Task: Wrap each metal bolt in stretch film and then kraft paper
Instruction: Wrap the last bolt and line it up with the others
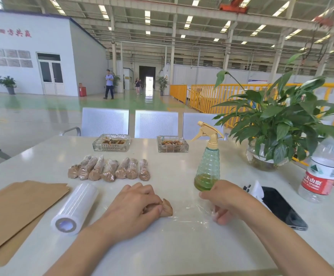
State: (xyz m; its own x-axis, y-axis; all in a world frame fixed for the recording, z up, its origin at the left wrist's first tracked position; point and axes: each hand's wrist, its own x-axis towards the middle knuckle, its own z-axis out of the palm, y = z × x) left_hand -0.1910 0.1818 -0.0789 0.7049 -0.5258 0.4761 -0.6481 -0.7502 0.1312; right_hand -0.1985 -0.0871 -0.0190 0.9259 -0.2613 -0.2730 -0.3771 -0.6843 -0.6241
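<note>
Just right of the film roll (75, 208), the left hand (134, 206) grips a paper-wrapped bolt (165, 208) on the tabletop (182, 246) while the right hand (224, 202) pinches clear film (190, 215) taut for wrapping.

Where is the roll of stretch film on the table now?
In the head view the roll of stretch film lies on the table's left side, between the kraft paper sheets and the left hand.
</note>
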